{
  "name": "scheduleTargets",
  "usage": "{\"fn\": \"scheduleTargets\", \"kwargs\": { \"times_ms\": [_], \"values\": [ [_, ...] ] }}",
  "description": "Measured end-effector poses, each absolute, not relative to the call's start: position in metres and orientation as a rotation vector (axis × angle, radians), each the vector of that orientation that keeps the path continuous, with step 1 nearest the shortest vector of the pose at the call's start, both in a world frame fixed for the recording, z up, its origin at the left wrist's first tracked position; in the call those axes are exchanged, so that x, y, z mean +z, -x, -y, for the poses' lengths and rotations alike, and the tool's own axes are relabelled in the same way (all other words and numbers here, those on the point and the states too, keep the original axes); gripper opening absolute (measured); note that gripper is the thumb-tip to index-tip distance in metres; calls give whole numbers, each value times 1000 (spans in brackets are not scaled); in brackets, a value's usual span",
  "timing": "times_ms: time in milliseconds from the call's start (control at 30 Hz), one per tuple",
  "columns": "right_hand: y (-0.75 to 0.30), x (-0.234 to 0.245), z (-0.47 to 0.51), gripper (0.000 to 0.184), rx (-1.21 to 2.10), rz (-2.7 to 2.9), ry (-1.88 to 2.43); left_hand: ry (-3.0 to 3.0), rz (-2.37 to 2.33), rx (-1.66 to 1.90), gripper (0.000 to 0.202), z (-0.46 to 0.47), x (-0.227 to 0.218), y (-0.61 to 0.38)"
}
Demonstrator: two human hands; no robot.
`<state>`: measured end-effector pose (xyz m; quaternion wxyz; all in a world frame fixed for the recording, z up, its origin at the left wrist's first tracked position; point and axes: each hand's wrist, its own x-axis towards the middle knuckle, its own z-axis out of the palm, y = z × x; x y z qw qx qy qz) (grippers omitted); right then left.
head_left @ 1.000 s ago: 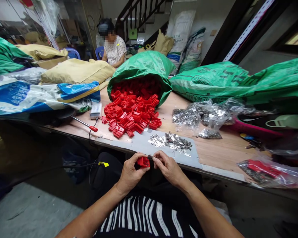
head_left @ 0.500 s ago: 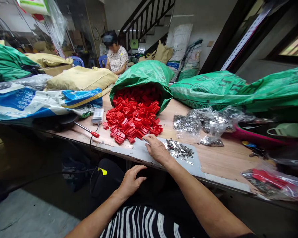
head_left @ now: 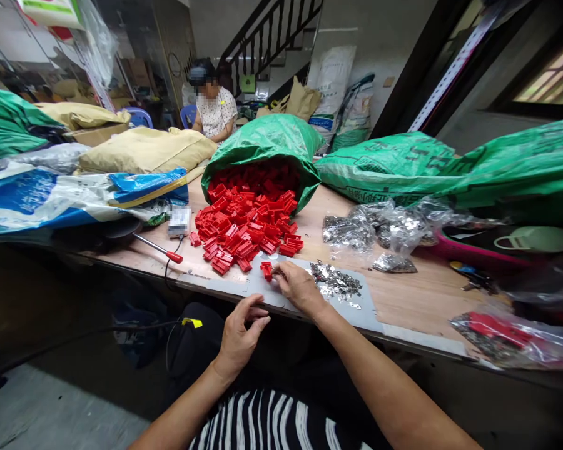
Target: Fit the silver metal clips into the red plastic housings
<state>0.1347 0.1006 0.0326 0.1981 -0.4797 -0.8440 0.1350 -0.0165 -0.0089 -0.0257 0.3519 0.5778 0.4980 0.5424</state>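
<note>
My right hand [head_left: 296, 285] rests on the grey sheet [head_left: 366, 300] at the table's near edge, fingers pinched on a red plastic piece [head_left: 266, 270]. Just beyond it lies a heap of red plastic pieces [head_left: 246, 228] spilling from a green sack [head_left: 267, 140]. A small pile of shiny metal bits [head_left: 335, 281] lies to the right of that hand. My left hand [head_left: 240, 335] hovers below the table edge, fingers loosely curled, nothing visible in it.
Clear bags of metal parts [head_left: 380, 228] lie on the wooden table [head_left: 426, 294]. More green sacks [head_left: 450, 165] at right, blue-white and tan sacks [head_left: 98, 181] at left. A red-handled tool [head_left: 162, 250] lies left of the heap. Another person [head_left: 213, 106] sits behind.
The red piece held by both hands a second ago is gone. My right hand reached to the heap and drew back toward the edge with a new red piece. My left hand stayed low.
</note>
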Motion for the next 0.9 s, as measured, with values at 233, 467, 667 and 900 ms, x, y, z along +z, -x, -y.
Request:
{"fn": "scheduleTargets", "kwargs": {
  "times_ms": [233, 467, 667, 900],
  "values": [
    [-147, 31, -26, 9, 1000, 2018, 1168, -1886, -1358, 1446, 41, 6, -29, 15],
    [-178, 29, -18, 16, 1098, 1895, 1228, -1440, -1142, 1371, 23, 13, -20, 6],
    [-232, 22, -45, 13, 355, 1937, 1782, -706, -787, 1266, 22, 15, 2, 3],
    [-239, 12, -58, 11, 126, 2072, 1879, -486, -711, 1176, 38, 15, 9, 4]
  ]
}}
